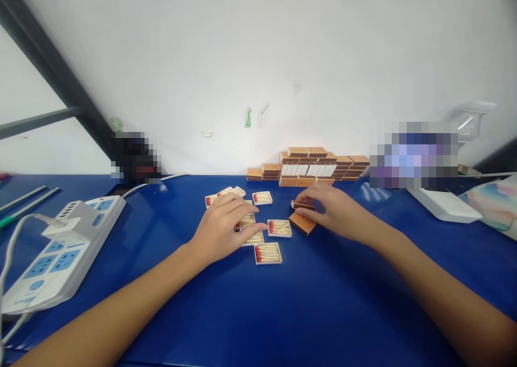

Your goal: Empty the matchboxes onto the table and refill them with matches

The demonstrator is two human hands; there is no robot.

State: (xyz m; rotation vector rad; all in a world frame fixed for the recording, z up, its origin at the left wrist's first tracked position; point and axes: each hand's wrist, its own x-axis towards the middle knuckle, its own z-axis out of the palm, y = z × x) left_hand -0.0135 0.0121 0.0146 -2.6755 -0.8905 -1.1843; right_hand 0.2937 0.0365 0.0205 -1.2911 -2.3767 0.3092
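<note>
Several open matchbox trays with red-tipped matches lie on the blue table (307, 302), among them a near tray (267, 253), a middle tray (279, 228) and a far tray (262, 197). My left hand (224, 224) rests over a couple of the trays with its fingers stretched out flat on them. My right hand (329, 208) pinches a brown matchbox sleeve (304, 205), just above another orange sleeve (302, 223) lying on the table.
A stack of orange and white matchboxes (311, 167) stands against the white wall. A white and blue power strip (60, 248) with a plugged charger lies at the left. A white flat device (444, 205) and a patterned cloth (495, 202) are at the right.
</note>
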